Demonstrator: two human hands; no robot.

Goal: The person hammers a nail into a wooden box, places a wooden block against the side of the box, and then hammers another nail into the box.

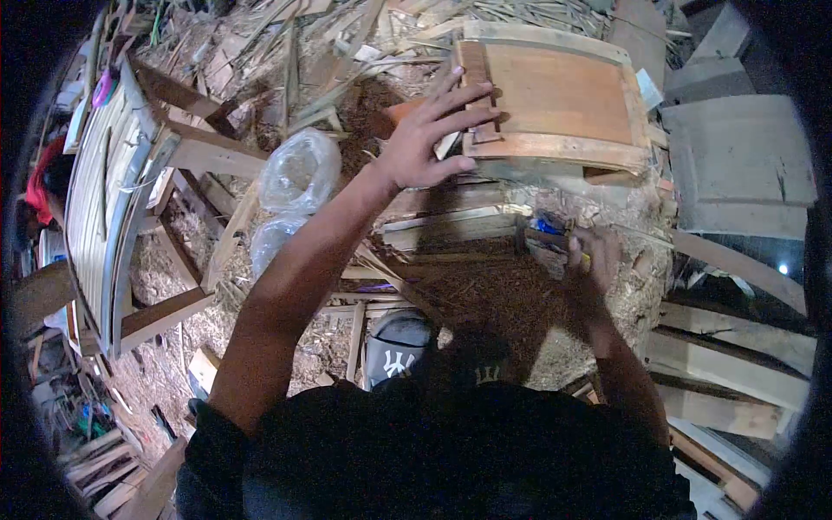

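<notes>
My left hand (pixel 433 134) is spread open, its fingertips resting on the dark wooden strip (pixel 477 78) along the left edge of a framed wooden panel (pixel 559 91). Below the panel, my right hand (pixel 594 260) is blurred, with its fingers curled beside a small blue and yellow item (pixel 548 226). Whether the fingers grip that item cannot be made out. Narrow wood pieces (pixel 451 230) lie between my two hands, under the panel's lower edge.
Clear plastic rolls (pixel 299 169) lie left of my left forearm. A slatted wooden frame (pixel 108 191) stands at the left, near a person in red (pixel 42 186). Boards (pixel 741 165) are stacked at the right. Sawdust and offcuts cover the ground around a sandal (pixel 397 347).
</notes>
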